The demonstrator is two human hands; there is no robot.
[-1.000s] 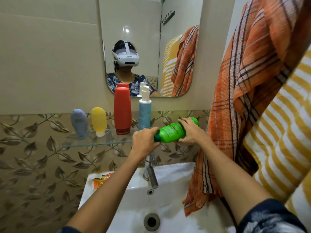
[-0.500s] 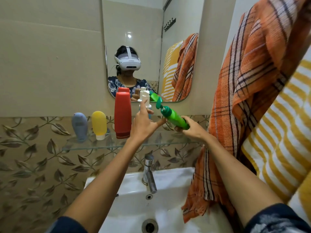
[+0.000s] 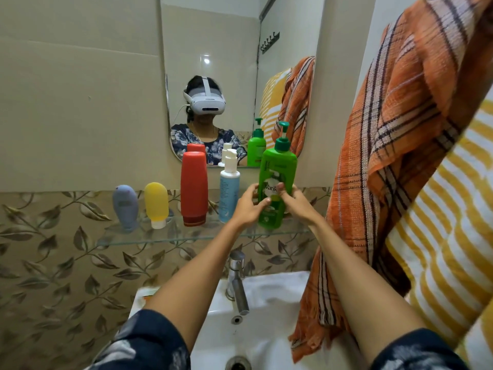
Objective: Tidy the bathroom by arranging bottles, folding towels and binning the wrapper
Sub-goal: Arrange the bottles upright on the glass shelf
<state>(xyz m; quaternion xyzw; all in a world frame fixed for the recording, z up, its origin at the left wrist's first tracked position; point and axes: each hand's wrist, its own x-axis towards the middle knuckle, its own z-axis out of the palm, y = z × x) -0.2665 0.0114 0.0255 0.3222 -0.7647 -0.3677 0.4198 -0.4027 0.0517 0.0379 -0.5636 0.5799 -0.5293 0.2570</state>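
- We have the green pump bottle (image 3: 276,182) upright at the right end of the glass shelf (image 3: 165,240), our left hand (image 3: 249,206) and right hand (image 3: 294,202) both wrapped round it.
- Beside it the blue-white bottle (image 3: 229,190), red bottle (image 3: 194,186) and two small tubes stand in line.
- The orange towel (image 3: 400,145) and yellow towel (image 3: 440,236) hang unfolded; we judge folding and the wrapper remain.

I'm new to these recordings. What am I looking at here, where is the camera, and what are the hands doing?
There is no robot: a person wears a camera on the head, looking forward and down, and the mirror shows the headset. The left hand and right hand both grip a green pump bottle, upright at the right end of a glass shelf. Also on the shelf: a grey tube, yellow tube, red bottle and blue pump bottle. Below is the sink; an orange checked towel hangs beside it.
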